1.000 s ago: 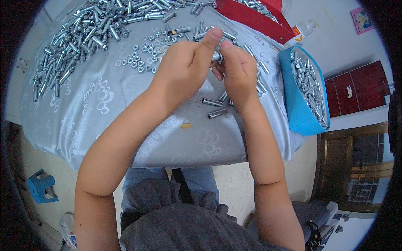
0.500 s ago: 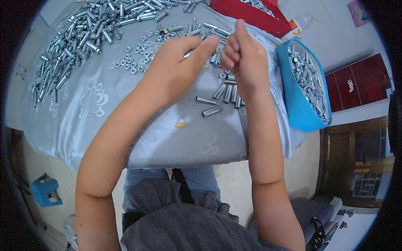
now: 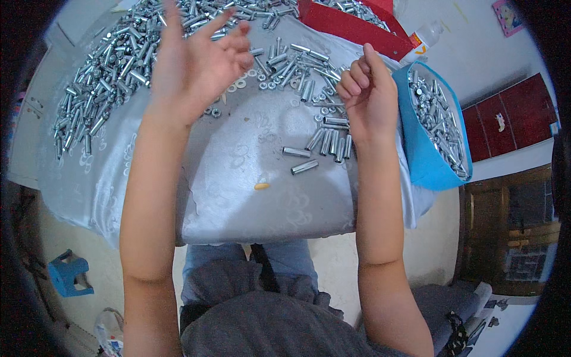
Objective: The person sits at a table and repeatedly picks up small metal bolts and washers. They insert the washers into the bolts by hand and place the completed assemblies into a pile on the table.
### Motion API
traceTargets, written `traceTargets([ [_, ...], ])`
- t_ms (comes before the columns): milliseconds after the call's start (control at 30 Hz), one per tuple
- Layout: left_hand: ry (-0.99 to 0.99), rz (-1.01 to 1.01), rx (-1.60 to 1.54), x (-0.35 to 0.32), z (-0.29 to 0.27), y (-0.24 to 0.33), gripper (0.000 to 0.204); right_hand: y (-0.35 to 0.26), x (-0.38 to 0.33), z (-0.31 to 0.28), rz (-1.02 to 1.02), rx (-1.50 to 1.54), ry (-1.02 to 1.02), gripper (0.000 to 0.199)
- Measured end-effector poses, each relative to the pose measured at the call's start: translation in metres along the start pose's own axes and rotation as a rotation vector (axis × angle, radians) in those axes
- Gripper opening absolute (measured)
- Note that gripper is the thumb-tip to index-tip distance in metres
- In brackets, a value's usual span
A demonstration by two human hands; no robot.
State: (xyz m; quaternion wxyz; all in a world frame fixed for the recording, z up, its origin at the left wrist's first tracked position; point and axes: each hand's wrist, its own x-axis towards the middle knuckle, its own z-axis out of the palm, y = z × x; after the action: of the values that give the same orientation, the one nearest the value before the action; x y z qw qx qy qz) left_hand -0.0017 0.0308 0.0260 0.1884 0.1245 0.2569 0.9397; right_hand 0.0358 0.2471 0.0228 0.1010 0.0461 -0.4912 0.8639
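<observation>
My left hand (image 3: 199, 70) is raised over the far left-middle of the table, fingers spread, with nothing visible in it. Beside and beyond it lies a big heap of shiny metal bolts with sleeves (image 3: 122, 80). Washers (image 3: 240, 83) and a few nuts (image 3: 215, 112) show next to its wrist. My right hand (image 3: 373, 98) is held at the right side, fingers curled in and thumb up; what they hold, if anything, is hidden. To its left are loose bolts (image 3: 285, 66), and several metal sleeves (image 3: 327, 141) lie just below.
A blue bin (image 3: 409, 128) filled with bolts stands at the right edge. A red box (image 3: 354, 27) holds more at the back, near a plastic bottle (image 3: 427, 37). A small yellow piece (image 3: 262, 186) lies on the silvery tablecloth (image 3: 232, 214). A blue stool (image 3: 70, 275) is on the floor.
My left hand has moved left and away from the right hand, and its fingers have spread. My right hand has shifted slightly right and nearer, still curled.
</observation>
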Motion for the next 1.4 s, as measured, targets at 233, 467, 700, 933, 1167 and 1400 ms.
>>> traceTargets([
  [233, 0.166, 0.029, 0.162, 0.003, -0.017, -0.004, 0.064, 0.002, 0.0, 0.0, 0.013, -0.023, -0.004, 0.028],
  [467, 0.399, 0.149, 0.484, 0.002, -0.016, -0.008, 0.043, -0.001, 0.001, -0.005, 0.014, -0.055, 0.034, 0.026],
  [700, 0.482, 0.214, 0.661, -0.001, -0.006, -0.013, 0.03, -0.018, -0.014, -0.003, 0.293, -1.233, -0.693, 0.019],
  [933, 0.585, 0.448, 0.658, -0.001, -0.011, -0.002, 0.024, -0.013, -0.025, 0.006, 0.343, -1.351, -0.891, 0.02],
  [1167, 0.66, 0.473, 0.769, 0.007, -0.026, 0.003, 0.027, -0.011, -0.025, 0.01, 0.387, -1.384, -0.868, 0.023],
  [1400, 0.225, 0.985, 1.888, 0.019, -0.035, -0.019, 0.016, -0.003, -0.027, 0.005, 0.29, -1.287, -0.93, 0.014],
])
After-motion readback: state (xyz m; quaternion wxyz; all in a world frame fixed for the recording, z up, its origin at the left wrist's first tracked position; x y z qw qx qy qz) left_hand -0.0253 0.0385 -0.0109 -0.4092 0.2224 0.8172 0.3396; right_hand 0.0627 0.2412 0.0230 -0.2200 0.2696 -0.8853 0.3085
